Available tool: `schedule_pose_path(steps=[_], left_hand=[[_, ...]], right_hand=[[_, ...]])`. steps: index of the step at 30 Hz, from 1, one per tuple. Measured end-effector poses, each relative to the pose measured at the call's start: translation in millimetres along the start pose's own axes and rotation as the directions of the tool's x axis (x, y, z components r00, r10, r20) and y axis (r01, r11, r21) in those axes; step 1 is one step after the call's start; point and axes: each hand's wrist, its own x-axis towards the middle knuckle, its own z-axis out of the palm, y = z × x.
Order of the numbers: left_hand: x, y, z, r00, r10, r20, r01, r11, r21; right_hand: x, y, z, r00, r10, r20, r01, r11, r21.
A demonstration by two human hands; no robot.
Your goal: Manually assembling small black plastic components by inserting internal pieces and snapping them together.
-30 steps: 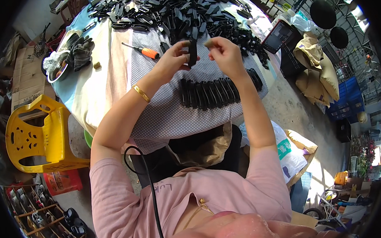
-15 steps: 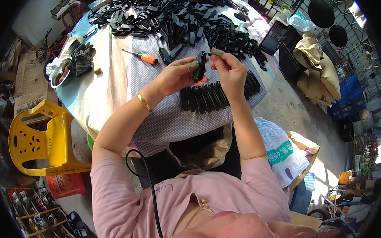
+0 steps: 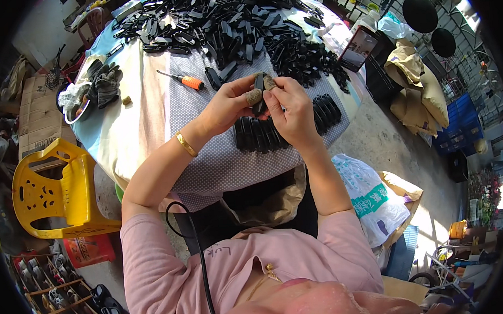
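Observation:
My left hand grips a long black plastic piece, holding it upright over the table. On the same piece, near its upper end, the fingers of my right hand are pressed closed. Tan wraps cover a digit on each hand. My fingers hide much of the piece. Just below my hands, similar black pieces stand side by side in a row, which my right wrist partly covers. Two loose black pieces and an orange-handled screwdriver lie beyond my left hand.
A large heap of black plastic pieces covers the table's far side. Gloves and a white bowl lie left; a propped phone stands right. A yellow chair and a white bag flank the table.
My right hand has moved left, from beside the black piece onto it. The small dark bit at its fingertips is now out of sight. My left hand still holds the piece.

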Motion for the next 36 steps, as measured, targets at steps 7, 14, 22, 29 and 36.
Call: schedule_pose_path(steps=[7,14,22,29,36], left_hand=[[-0.8,6.0,-0.4,0.991,0.021,-0.133,-0.024,0.999,-0.022],[16.6,20.4,-50.5,0.861,0.484,-0.155,-0.065,0.409,0.910],[11.6,8.1,-83.5,0.934,0.357,-0.009,0.038,-0.073,0.997],[5.7,13.1,-88.7,0.955,0.293,0.049,-0.037,-0.047,0.998],[2.5,15.1,-84.0,0.955,0.293,-0.038,0.104,-0.214,0.971]], right_hand=[[10.9,-10.3,8.3,0.999,-0.042,-0.012,0.041,0.997,-0.064],[11.2,-25.3,17.7,0.945,0.316,0.082,-0.324,0.936,0.136],[-9.0,-55.7,54.3,0.860,0.183,0.477,-0.059,0.963,-0.264],[-12.8,-57.6,48.0,0.825,0.116,0.553,0.001,0.978,-0.207],[8.4,-105.1,-69.7,0.957,0.123,0.263,-0.278,0.652,0.705]])
